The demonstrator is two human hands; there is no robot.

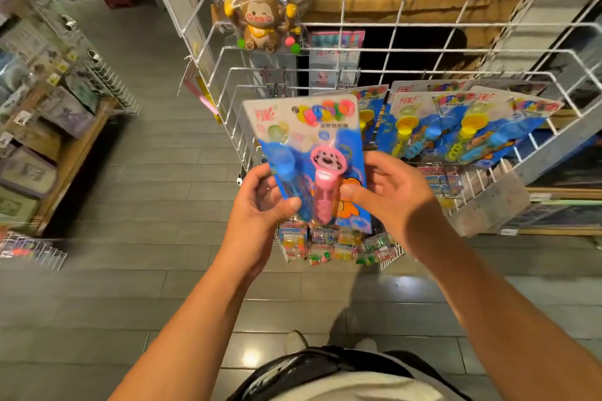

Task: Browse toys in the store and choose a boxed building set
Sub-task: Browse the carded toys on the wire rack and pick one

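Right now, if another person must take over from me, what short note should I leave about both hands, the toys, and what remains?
Left hand: grip on the lower left edge of the bubble wand card, thumb on its front.
Right hand: holds the card's right side, thumb on the pink wand.
More bubble wand cards stand in the white wire basket; a packaged monkey toy hangs above.
Done: browsing has begun.
Left: return this card, then find and choose a boxed building set; none is clearly visible here.
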